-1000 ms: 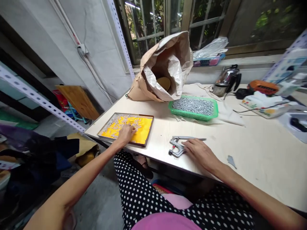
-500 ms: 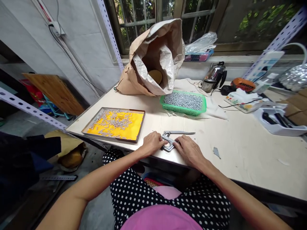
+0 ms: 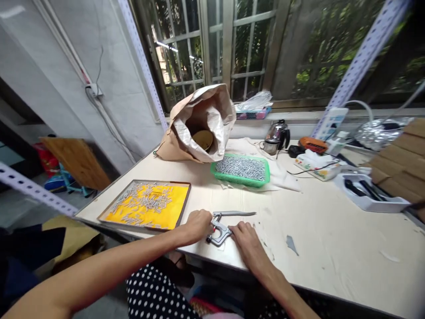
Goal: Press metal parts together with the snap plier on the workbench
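Observation:
Snap-fastener pliers [image 3: 219, 235] in grey metal lie near the table's front edge, jaw toward the left and the upper handle pointing right. My right hand [image 3: 247, 243] is closed over the lower handle, which is mostly hidden beneath the fingers. At the jaw side, my left hand [image 3: 198, 227] is closed with curled fingers; whatever it holds is hidden. A small red spot shows inside the jaw. To the left, a shallow tray [image 3: 186, 201] with a yellow base holds many small metal pins. Behind the pliers stands a green basket [image 3: 241, 180] full of similar pins.
An open paper sack [image 3: 169, 148] leans at the back. A grey scrap [image 3: 292, 244] lies right of my right hand. Farther right are a white holder [image 3: 375, 203] with black-handled tools, a tissue pack [image 3: 317, 166], an orange device [image 3: 313, 144] and a metal pot [image 3: 276, 133].
My view has tilted up and turned right. My left hand has drawn away from inside the pliers' jaw to its left side, fingers more curled. My right hand stays at the handle.

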Demonstrator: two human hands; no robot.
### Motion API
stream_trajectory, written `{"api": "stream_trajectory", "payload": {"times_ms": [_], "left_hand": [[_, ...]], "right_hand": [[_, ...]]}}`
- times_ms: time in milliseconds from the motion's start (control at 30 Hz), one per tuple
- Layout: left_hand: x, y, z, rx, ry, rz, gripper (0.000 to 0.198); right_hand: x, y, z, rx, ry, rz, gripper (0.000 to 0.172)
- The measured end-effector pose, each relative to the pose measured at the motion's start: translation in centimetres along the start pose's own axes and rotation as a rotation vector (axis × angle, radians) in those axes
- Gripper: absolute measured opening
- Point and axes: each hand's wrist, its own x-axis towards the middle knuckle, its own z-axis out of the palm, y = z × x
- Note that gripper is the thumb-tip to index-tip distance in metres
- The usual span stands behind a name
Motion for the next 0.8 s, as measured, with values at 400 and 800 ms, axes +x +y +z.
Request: {"api": "stream_trajectory", "payload": {"times_ms": [400, 800], "left_hand": [[3.5, 0.3, -13.7, 0.114, 0.689, 0.054, 0.027], [-0.7, -15.6, -2.3, 0.058, 0.223, -0.330, 0.022]], "right_hand": [[0.1, 0.4, 0.4, -0.003, 0.062, -0.013, 0.021], [-0.6, 1.0, 0.8, 0.050, 0.038, -0.081, 0.026]]}}
